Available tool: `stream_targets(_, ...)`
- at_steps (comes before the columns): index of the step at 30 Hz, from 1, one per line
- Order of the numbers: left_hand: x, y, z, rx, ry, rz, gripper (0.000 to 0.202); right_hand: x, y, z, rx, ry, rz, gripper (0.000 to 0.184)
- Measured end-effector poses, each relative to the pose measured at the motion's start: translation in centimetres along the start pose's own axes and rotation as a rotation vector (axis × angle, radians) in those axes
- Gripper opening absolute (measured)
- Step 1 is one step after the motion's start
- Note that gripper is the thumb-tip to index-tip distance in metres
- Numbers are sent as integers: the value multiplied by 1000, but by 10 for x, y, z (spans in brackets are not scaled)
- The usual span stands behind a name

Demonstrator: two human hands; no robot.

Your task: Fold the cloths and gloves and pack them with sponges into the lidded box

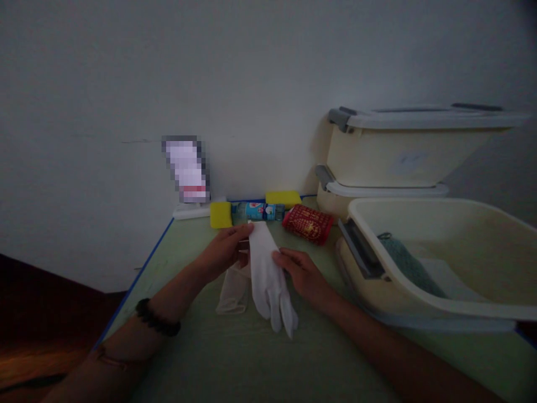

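A white glove point(268, 280) hangs between my two hands, its fingers pointing down toward me and its cuff at the top. My left hand point(225, 249) pinches the cuff's left corner between thumb and fingers. On the glove's other edge, about halfway along, my right hand point(300, 271) grips the fabric with its thumb on top. Beneath my left hand, a pale, thin, translucent piece point(234, 291) lies on the table, partly hidden by the glove; I cannot tell what it is.
Behind my hands lie a yellow block point(221, 215), a labelled plastic bottle point(258, 211), another yellow block point(283, 198) and a red patterned packet point(308, 224). A phone point(188, 170) stands back left. An open bin point(419, 302) with a green item is at right; lidded bins point(403, 157) are stacked behind.
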State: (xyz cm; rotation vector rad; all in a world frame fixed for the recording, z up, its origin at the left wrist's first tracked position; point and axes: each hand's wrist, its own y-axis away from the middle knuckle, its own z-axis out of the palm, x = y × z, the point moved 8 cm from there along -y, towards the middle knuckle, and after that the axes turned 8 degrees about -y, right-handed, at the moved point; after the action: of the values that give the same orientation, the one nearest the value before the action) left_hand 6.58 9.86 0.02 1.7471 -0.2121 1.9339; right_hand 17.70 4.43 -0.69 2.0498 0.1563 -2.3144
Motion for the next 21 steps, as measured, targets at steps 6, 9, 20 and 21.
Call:
stream_targets(6, -15, -9, -7, 21, 12, -18, 10, 7, 0, -11, 163, -9, 1, 29)
stream_targets(9, -15, -9, -10, 104, -21, 10, 15, -12, 6, -10, 188, 295, -202, 26)
stream_targets(20, -17, -11, -14, 161, -30, 57, 23, -35, 24, 25, 35, 1159, -388, 16)
stream_targets(21, -17, -12, -15, 171, -13, 60, 22, -34, 23, 25, 32, 1159, -381, 10)
